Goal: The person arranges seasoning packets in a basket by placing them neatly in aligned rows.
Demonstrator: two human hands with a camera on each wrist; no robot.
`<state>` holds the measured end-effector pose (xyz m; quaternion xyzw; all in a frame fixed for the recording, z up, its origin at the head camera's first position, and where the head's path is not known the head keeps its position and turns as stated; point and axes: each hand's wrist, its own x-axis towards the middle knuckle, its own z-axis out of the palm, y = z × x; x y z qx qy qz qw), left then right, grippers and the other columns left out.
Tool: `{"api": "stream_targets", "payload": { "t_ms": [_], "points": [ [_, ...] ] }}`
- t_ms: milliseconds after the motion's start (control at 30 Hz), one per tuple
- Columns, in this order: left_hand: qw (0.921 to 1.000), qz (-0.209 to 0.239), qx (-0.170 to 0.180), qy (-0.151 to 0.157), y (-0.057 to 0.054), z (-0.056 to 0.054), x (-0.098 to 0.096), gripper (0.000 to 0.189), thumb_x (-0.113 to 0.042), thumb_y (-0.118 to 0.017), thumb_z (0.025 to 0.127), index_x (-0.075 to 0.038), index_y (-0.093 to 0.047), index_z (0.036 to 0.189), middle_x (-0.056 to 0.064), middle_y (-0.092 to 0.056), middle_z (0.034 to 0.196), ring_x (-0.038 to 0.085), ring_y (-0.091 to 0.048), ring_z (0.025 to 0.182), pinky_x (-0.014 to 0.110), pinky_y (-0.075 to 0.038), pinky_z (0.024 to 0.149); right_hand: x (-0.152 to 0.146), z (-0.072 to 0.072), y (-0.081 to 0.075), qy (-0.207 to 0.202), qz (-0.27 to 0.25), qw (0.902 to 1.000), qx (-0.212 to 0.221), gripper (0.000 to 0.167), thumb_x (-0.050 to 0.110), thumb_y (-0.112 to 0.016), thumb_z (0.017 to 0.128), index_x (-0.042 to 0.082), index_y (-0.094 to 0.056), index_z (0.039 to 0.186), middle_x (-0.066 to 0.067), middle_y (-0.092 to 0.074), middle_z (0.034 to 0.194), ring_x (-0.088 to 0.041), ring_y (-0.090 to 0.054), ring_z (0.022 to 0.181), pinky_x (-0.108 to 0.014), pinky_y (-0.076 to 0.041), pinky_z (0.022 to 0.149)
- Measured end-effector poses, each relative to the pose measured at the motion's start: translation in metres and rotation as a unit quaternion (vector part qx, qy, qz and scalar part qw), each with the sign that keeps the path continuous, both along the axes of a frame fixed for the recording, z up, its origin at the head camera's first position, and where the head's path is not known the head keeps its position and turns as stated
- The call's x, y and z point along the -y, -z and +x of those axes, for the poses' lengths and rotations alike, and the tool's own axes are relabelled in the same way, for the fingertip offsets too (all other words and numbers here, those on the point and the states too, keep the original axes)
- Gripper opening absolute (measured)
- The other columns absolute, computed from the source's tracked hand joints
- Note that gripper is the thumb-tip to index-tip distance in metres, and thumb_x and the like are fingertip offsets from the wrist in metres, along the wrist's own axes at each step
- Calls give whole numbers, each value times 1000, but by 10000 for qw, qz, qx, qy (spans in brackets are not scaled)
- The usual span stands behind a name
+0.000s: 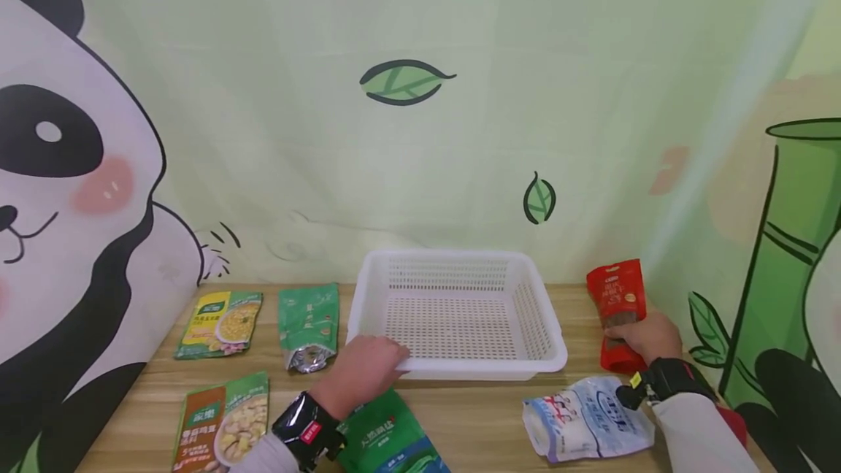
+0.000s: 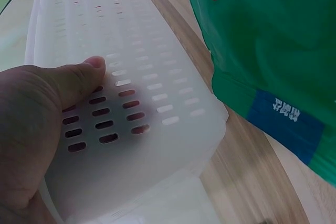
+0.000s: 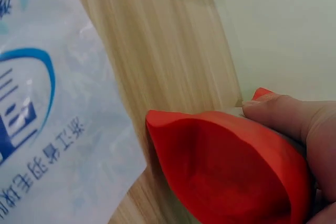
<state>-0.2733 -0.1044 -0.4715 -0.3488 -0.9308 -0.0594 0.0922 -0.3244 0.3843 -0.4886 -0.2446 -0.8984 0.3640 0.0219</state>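
A white perforated plastic basket point(image 1: 460, 366) stands against the back wall in the head view. My left hand point(image 1: 364, 371) grips its front left rim; in the left wrist view the thumb point(image 2: 79, 80) lies on the outer wall and the other fingers show through the slots. At the right, my right hand point(image 1: 647, 338) holds a red food pouch point(image 1: 617, 287) upright by its side. The right wrist view shows the pouch's red bottom point(image 3: 226, 166) with the thumb against it. A white and blue bag point(image 1: 588, 418) lies just in front of that hand.
Below my left hand lies a green bag point(image 1: 390, 433). To the left are a green pouch point(image 1: 309, 320), a yellow soup packet point(image 1: 220, 323) and a brown and green packet point(image 1: 223, 422). A printed cloth wall point(image 1: 460, 166) rises behind the wooden table point(image 1: 473, 422).
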Motion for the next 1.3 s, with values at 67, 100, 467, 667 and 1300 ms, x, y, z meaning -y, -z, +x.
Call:
{"api": "stream_targets", "payload": {
  "t_ms": [67,100,467,667,1300],
  "points": [
    [10000,-6,-21,-5,1,0,0,12,-23,-80,96,-15,-75,89,-2,-74,79,16,-67,66,30,-51,57,2,2,-2,-48,-32,10000,-10,81,26,-84,90,-18,-41,143,-41,-55,137,-59,-54,121,-70,-46,106],
    [10000,-12,-33,-5,1,0,1,12,-23,-80,96,-15,-75,89,-2,-74,79,16,-67,66,30,-51,57,3,3,-3,-75,-49,10000,-20,81,27,-84,91,-18,-41,143,-41,-55,137,-58,-54,121,-70,-46,106],
    [10000,19,13,-33,4,-2,1,13,-23,-79,97,-16,-75,88,-3,-73,78,13,-63,62,28,-49,55,4,13,-1,-297,-337,9985,-316,85,37,-84,92,-16,-44,145,-39,-58,138,-54,-59,117,-67,-49,103],
    [10000,53,51,-23,4,-2,2,13,-22,-79,97,-16,-74,87,-4,-72,77,13,-62,62,28,-48,55,3,16,-5,-449,-517,9973,-262,90,44,-82,93,-15,-41,146,-39,-56,139,-53,-58,120,-65,-50,101],
    [10000,27,-56,-42,6,-3,0,15,-23,-78,98,-16,-73,86,-4,-71,76,12,-60,60,27,-47,53,23,35,-33,-900,-883,9918,-224,99,56,-78,93,-15,-40,150,-36,-56,141,-49,-58,122,-54,-55,96]
  ]
}}
